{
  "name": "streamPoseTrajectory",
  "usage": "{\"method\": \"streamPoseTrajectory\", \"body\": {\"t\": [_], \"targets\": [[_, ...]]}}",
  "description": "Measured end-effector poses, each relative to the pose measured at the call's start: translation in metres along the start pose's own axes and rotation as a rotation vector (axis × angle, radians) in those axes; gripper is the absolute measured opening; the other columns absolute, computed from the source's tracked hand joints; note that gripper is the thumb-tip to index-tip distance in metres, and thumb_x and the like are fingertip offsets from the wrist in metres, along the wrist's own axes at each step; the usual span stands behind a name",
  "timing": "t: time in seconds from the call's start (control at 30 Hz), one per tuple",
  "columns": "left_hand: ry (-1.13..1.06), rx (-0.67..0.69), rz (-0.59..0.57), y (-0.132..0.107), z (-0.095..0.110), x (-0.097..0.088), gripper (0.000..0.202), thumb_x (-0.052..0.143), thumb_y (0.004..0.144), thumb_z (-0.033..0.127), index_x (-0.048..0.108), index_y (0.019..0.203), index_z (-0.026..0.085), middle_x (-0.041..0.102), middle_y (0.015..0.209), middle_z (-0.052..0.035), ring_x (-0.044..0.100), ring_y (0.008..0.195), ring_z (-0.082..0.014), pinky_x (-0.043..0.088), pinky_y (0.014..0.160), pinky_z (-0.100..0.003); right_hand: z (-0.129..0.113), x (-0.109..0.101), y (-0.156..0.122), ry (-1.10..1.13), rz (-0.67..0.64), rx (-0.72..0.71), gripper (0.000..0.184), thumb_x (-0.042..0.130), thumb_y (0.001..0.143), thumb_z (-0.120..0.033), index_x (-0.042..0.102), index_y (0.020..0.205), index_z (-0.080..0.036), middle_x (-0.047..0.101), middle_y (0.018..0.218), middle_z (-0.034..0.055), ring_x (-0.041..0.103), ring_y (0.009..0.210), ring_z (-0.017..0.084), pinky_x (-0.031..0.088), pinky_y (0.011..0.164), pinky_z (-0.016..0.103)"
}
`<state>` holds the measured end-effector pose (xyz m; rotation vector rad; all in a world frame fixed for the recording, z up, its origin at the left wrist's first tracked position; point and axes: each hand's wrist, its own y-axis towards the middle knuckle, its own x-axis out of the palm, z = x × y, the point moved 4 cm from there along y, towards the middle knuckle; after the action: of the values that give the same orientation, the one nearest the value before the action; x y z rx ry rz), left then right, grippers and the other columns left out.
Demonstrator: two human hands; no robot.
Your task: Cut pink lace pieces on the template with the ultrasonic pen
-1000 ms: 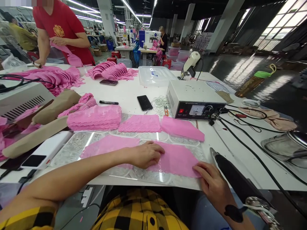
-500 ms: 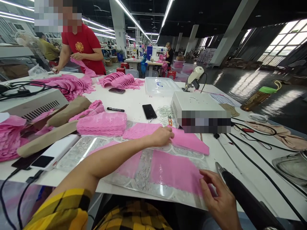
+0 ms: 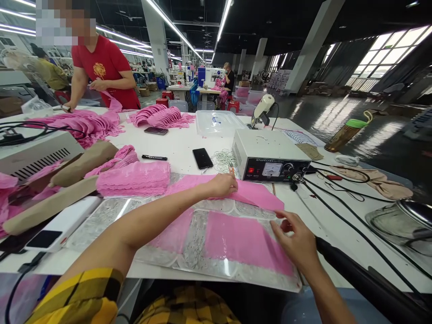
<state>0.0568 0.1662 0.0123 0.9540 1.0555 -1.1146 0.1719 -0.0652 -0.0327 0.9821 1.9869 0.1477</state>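
Note:
My left hand (image 3: 222,185) reaches across with curled fingers closed on the edge of a pink fabric piece (image 3: 258,194). That piece lies along the back of a clear plastic template (image 3: 197,240). My right hand (image 3: 297,236) is by the fabric's right corner, thumb and fingers slightly apart; whether a fingertip touches the corner is unclear. Under the template's clear sheet shows another pink panel (image 3: 232,238), with a further one partly behind my left forearm. Left of my left hand sits a stack of pink fabric pieces (image 3: 133,178).
A control box (image 3: 270,150) with cables stands behind the template. A black-handled tool (image 3: 354,265) lies at right, near a glass jar (image 3: 401,225). A phone (image 3: 202,158), marker (image 3: 154,157) and white device (image 3: 64,222) are on the table. A co-worker in red (image 3: 104,67) handles pink fabric opposite.
My right hand has moved up and away from the template's lower right, to the corner of the pink piece. My left hand stays at the fabric. The view has shifted slightly right.

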Motion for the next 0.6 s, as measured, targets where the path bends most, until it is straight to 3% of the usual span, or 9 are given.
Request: {"method": "streamPoseTrajectory", "body": {"t": [0.1, 0.2, 0.37, 0.6], "targets": [[0.0, -0.001, -0.045, -0.001, 0.006, -0.001, 0.015, 0.058, 0.097, 0.025, 0.066, 0.096, 0.013, 0.065, 0.105, -0.006, 0.064, 0.097, -0.0178, 0.053, 0.089, -0.039, -0.006, 0.023, 0.02, -0.154, -0.106, -0.078, 0.039, 0.058, 0.081, -0.046, 0.065, 0.111, -0.022, 0.064, 0.101, 0.0057, 0.055, 0.065, 0.014, 0.048, 0.061, 0.03], [0.0, -0.024, -0.062, -0.003, 0.01, 0.003, 0.016, 0.059, 0.096, 0.026, 0.065, 0.1, 0.013, 0.065, 0.109, -0.0067, 0.063, 0.099, -0.0188, 0.053, 0.09, -0.041, -0.004, 0.037, 0.03, -0.225, -0.129, -0.08, 0.036, 0.059, 0.08, -0.04, 0.065, 0.111, -0.022, 0.063, 0.108, 0.0069, 0.059, 0.072, 0.016, 0.046, 0.061, 0.03], [-0.018, -0.039, -0.072, -0.004, 0.009, 0.011, 0.025, 0.059, 0.096, 0.032, 0.062, 0.114, 0.014, 0.063, 0.115, -0.0082, 0.063, 0.102, -0.0201, 0.054, 0.089, -0.041, 0.001, 0.044, 0.034, -0.276, -0.12, -0.08, 0.028, 0.058, 0.081, -0.033, 0.066, 0.105, -0.021, 0.062, 0.107, 0.0078, 0.062, 0.086, 0.02, 0.045, 0.062, 0.03], [-0.013, 0.001, -0.056, -0.007, 0.006, 0.02, 0.026, 0.058, 0.097, 0.033, 0.061, 0.115, 0.015, 0.063, 0.115, -0.0082, 0.063, 0.1, -0.0193, 0.055, 0.087, -0.04, 0.004, 0.05, 0.034, -0.289, -0.117, -0.074, 0.024, 0.06, 0.08, -0.028, 0.066, 0.103, -0.022, 0.063, 0.104, 0.0059, 0.062, 0.089, 0.02, 0.045, 0.064, 0.029]]}}
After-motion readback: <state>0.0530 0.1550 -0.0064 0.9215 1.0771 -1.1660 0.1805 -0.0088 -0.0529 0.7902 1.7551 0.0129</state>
